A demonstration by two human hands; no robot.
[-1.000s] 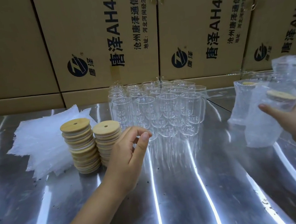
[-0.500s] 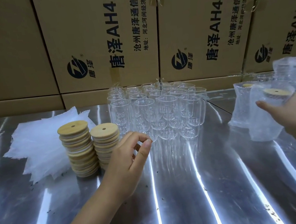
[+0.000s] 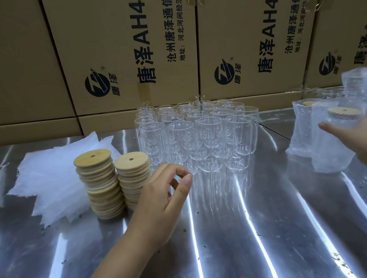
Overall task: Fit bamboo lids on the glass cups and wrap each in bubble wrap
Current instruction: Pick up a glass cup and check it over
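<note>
Over the near table [image 3: 234,246], the left hand [image 3: 159,200] hovered empty, fingers curled to the thumb; stacked lids [image 3: 99,186] stood just left, upright cups [image 3: 198,141] just beyond. Far right, the right hand [image 3: 359,136] gripped a wrapped cup [image 3: 331,157].

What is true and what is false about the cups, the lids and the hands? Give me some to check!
1. Two stacks of lids stand left of the bare cups. True.
2. The left hand holds a lid. False: its curled fingers hold nothing.
3. The right hand holds a wrapped cup with a lid on. True.
4. The bare cups have lids on. False: their tops are open.
5. The bubble wrap lies right of the bare cups. False: it lies left of the lids.
</note>
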